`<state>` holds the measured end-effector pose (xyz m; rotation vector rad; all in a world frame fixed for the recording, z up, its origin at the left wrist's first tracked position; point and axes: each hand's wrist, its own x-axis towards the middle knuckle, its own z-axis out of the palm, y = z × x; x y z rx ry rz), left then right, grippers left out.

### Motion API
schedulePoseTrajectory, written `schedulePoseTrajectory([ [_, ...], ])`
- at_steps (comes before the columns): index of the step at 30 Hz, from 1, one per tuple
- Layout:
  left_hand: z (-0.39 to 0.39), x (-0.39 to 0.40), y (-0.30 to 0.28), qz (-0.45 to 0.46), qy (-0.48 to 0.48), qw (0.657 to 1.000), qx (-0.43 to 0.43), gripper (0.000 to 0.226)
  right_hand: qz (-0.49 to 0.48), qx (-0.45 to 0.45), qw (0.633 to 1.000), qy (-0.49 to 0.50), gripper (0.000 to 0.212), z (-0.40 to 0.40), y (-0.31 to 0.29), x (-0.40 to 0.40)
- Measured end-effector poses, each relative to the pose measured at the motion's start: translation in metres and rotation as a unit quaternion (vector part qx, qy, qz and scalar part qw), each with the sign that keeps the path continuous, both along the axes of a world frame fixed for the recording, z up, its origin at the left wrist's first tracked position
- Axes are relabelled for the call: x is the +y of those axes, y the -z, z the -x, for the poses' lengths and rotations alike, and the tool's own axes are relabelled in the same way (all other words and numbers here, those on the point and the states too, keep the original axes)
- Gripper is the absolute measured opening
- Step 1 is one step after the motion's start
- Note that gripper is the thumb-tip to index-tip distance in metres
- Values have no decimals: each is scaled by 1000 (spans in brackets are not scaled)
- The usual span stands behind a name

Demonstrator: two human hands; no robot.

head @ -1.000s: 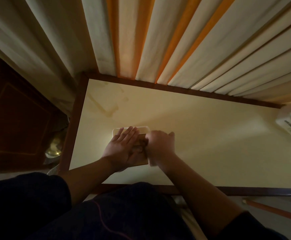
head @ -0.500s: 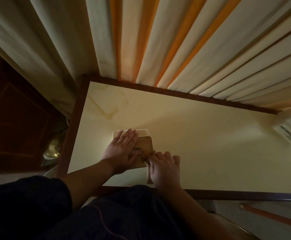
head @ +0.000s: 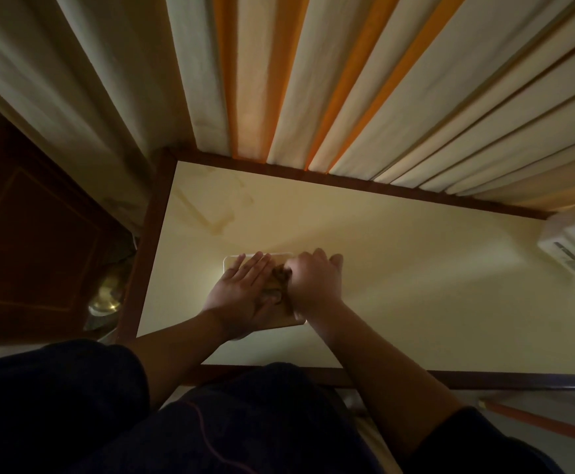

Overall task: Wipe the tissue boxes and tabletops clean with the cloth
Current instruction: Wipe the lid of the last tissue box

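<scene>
Head view: left hand [head: 245, 292] flat, fingers straight, presses on flat wooden-topped tissue box with white rim [head: 288, 321], likely steadying it. Right hand [head: 313, 285] curled round dark crumpled cloth [head: 281, 280], rubbing box lid's right side. Box sits on cream tabletop with dark wood edging [head: 416, 302], near left end. White box-like object [head: 572, 244] at right edge, print unreadable. No legible writing elsewhere.

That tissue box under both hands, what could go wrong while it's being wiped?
The left hand only presses flat on the tissue box, so a hard stroke from the right hand with the cloth might slide it across the smooth tabletop. The dim light could also hide missed spots, like the stain.
</scene>
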<state>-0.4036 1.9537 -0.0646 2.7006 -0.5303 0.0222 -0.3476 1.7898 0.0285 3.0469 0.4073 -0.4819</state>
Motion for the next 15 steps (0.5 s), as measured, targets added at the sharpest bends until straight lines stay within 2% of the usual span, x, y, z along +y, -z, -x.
schedulePoseTrajectory([
  [1, 0, 0, 0, -4, -1, 1000, -1, 71, -10, -5, 1000, -9, 24, -1, 3, 1],
  [5, 0, 1, 2, -17, -5, 1000, -4, 71, -29, -73, 997, -19, 12, 23, 22, -11],
  [10, 1, -1, 2, -27, -7, 1000, -13, 71, -47, -105, 993, -14, 12, 64, 25, -34],
  [12, 1, -1, 1, -37, -9, 999, -4, 73, -37, -78, 996, -7, 16, 76, 20, -37],
  [15, 0, -1, 0, -38, -1, 999, 8, 75, -28, 10, 999, -13, 18, 75, 3, -37],
])
